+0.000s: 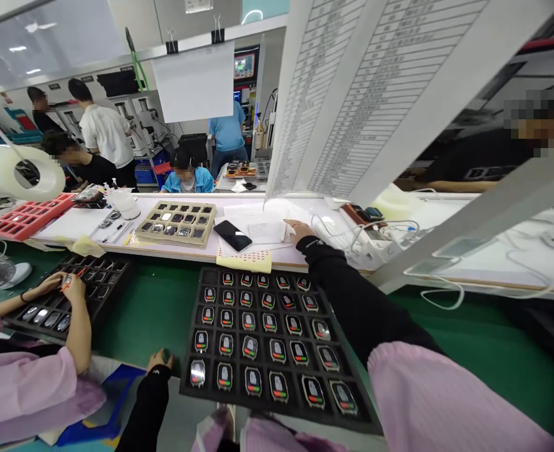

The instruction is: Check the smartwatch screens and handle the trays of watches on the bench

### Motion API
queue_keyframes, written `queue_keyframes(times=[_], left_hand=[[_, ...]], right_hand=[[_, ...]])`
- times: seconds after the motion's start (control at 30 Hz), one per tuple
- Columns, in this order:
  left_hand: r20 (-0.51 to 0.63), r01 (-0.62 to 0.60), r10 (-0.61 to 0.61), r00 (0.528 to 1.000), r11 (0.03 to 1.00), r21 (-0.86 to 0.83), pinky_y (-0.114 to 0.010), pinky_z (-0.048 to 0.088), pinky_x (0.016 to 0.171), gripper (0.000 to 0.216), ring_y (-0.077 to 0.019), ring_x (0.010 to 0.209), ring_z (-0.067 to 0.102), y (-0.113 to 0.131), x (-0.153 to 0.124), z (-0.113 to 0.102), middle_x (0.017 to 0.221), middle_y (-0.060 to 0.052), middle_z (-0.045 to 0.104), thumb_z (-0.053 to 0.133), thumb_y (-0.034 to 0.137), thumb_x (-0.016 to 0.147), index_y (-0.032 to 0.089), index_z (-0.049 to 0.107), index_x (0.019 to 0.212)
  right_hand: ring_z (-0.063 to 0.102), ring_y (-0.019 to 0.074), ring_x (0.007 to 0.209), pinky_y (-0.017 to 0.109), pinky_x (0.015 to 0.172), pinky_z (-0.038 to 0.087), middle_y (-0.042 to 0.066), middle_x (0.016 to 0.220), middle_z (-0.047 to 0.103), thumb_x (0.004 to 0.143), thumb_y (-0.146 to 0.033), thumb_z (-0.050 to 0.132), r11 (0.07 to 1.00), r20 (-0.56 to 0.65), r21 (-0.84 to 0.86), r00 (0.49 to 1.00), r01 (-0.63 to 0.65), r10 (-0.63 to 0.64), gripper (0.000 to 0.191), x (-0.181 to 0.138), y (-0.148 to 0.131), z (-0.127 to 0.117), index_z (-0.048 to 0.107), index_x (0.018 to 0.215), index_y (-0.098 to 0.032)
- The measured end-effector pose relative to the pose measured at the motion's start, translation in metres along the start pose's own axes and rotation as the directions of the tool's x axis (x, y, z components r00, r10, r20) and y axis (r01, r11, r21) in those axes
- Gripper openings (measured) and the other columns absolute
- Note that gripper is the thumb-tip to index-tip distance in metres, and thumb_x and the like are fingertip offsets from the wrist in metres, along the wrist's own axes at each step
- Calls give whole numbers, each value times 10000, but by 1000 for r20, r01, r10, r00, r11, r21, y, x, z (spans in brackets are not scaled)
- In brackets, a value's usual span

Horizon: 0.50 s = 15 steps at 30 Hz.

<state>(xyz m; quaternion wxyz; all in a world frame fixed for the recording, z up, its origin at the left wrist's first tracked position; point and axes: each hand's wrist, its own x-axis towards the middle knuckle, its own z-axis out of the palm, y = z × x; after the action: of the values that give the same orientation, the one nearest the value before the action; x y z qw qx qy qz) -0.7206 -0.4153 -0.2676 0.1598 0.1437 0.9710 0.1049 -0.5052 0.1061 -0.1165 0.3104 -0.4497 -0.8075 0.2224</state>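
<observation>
My right hand reaches out to the white shelf behind the tray. Its fingers are closed on a small white crumpled tissue, beside some white papers and a black smartphone. At the edge of the green mat, left of the tray, my left hand rests with its fingers slightly apart, and I see nothing in it. Between my arms lies a black compartment tray with rows of smartwatches; most of their screens are lit, and one compartment at the far left corner holds no watch.
At left, a co-worker's hands work with an orange tool over another black tray. The shelf carries a beige watch tray, a red tray and white cables. Hanging printed sheets and a slanted post stand close by.
</observation>
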Motion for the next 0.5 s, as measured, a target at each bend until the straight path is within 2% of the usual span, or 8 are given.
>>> queue_keyframes(times=[0.07,0.17,0.2,0.23,0.27,0.3,0.4,0.5], left_hand=[[-8,-128,128,992,990,-53,-283,500,959,431,-242,1104,624,13,5,-27,1140,-147,660,444,200,813,100,639,1184],[-87,-370,361,928,921,-119,-249,456,1029,524,-173,1231,534,38,-7,-63,1356,-77,537,303,224,875,141,513,1348],[-120,-464,451,885,876,-130,-287,432,1071,534,-185,1285,483,41,-20,-71,1394,-58,502,292,256,875,154,514,1350],[-157,-605,586,795,786,-125,-373,415,1101,545,-231,1320,444,38,-36,-75,1402,-76,489,300,308,866,138,534,1329],[-161,-687,669,725,720,-102,-453,397,1112,561,-266,1345,411,29,-55,-76,1400,-80,487,305,371,853,154,555,1306],[-141,-703,691,709,708,-71,-514,383,1109,572,-287,1361,386,13,-77,-74,1386,-77,497,302,427,836,190,574,1279],[5,-567,569,822,819,90,-613,409,1026,508,-304,1345,406,-52,-139,-53,1206,-59,607,307,562,751,359,636,1080],[81,-540,534,842,831,133,-641,439,926,442,-328,1279,483,-105,-176,-31,1022,-80,650,299,614,692,420,630,910]], right_hand=[[586,297,968,434,945,438,135,1001,659,698,-132,555,1000,48,-6,999,14,-14,428,-4,2,-11,661,1113,-141],[583,314,1022,458,980,428,139,1027,666,697,-102,515,999,67,3,997,49,-49,500,-25,2,-21,643,1179,-108],[577,314,1050,460,994,424,136,1053,665,703,-99,503,998,64,13,996,68,-69,515,-38,1,-24,632,1201,-103],[573,309,1074,458,1006,423,128,1078,664,715,-100,491,996,60,25,994,87,-89,523,-53,1,-26,621,1221,-103],[572,300,1090,452,1014,424,117,1098,662,730,-106,482,994,55,39,993,105,-107,523,-69,0,-28,609,1238,-108],[576,286,1097,443,1017,429,105,1111,662,750,-117,472,992,49,49,992,118,-120,517,-88,0,-30,598,1252,-116],[617,248,1050,418,991,465,89,1101,670,811,-177,449,985,5,125,992,122,-123,462,-150,5,-36,584,1251,-140],[663,227,939,391,894,528,95,1015,691,837,-263,456,940,-88,335,996,60,-32,399,-212,14,-43,609,1188,-149]])
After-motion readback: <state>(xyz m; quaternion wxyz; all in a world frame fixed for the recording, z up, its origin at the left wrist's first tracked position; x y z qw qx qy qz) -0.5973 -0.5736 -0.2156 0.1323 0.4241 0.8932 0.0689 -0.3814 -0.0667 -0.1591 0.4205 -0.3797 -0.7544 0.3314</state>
